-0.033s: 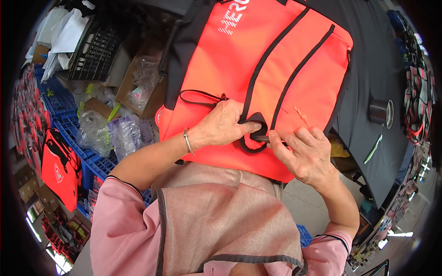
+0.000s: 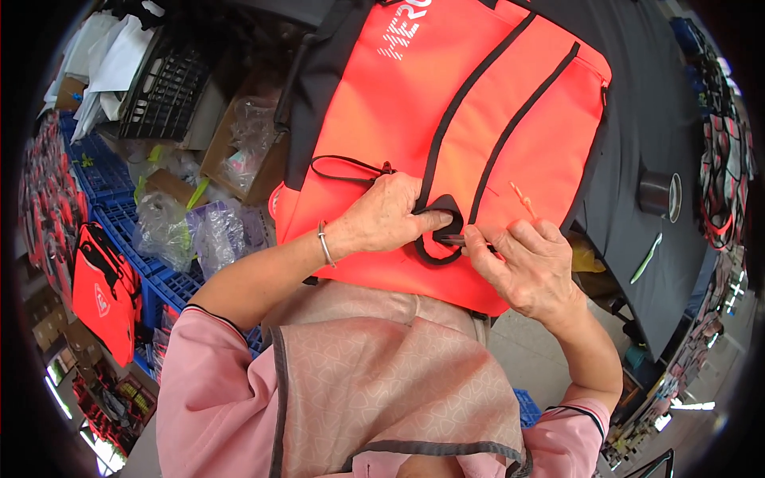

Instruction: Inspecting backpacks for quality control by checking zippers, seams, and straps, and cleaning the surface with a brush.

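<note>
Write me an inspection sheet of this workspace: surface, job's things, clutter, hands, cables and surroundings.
Surface: black table, seen right of the large red bag.
Job's things: large red bag with a black loop; slim metal tool.
Clutter: clear plastic bags at left; black cylinder and slim green item on the table.
Hands: left hand pinches the black loop; right hand holds the slim metal tool against it.
Cables: nothing seen.
Surroundings: smaller red bag at left.

Workshop, black worktable (image 2: pixel 665 95), red backpack (image 2: pixel 390 119)
</note>
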Demonstrator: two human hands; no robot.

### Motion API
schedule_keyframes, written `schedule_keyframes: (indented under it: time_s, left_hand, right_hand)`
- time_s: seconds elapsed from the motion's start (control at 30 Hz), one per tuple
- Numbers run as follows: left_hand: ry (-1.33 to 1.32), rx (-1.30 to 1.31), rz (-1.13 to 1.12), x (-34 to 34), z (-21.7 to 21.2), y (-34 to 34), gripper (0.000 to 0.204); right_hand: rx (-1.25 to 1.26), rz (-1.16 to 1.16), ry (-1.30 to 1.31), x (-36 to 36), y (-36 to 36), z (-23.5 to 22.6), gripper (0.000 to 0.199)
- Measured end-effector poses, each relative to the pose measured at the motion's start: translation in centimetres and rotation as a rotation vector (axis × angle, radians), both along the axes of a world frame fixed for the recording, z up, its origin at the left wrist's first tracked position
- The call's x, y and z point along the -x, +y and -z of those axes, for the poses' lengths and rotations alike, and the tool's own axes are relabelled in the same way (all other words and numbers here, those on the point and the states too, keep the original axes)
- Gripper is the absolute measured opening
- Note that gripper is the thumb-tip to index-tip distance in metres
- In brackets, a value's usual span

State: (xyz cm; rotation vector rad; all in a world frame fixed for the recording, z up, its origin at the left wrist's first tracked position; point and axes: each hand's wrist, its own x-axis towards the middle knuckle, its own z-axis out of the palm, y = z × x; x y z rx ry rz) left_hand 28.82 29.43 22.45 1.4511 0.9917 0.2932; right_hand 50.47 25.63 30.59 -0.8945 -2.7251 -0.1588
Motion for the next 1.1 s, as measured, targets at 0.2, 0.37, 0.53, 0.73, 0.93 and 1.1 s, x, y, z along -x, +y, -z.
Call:
schedule_keyframes:
  time_s: [0.2,0.37,0.53,0.73,0.93,1.1]
  left_hand:
    - [-0.078,0.016,-0.018,0.0,0.0,0.0,0.014]
    - [-0.072,0.029,-0.012,0.1,0.3,-0.1,0.013]
    - [-0.109,-0.013,-0.083,-0.1,1.1,-0.4,0.028]
    - [-0.158,0.025,-0.085,-0.1,0.9,-0.4,0.024]
    - [-0.151,0.034,-0.025,-0.4,-0.5,-0.1,0.022]
    - [-0.187,0.055,-0.005,-0.1,0.2,-0.1,0.015]
  right_hand:
    - [0.015,-0.043,-0.03,0.3,0.2,0.1,0.017]
    - [-0.001,-0.073,-0.014,0.3,0.3,0.3,0.016]
    - [0.006,-0.082,-0.013,0.4,0.2,0.3,0.017]
    - [0.003,-0.121,-0.04,0.6,0.3,0.3,0.018]
    - [0.02,-0.224,-0.166,0.8,0.9,-0.4,0.016]
    - [0.504,0.109,0.177,-0.1,1.0,1.0,0.015]
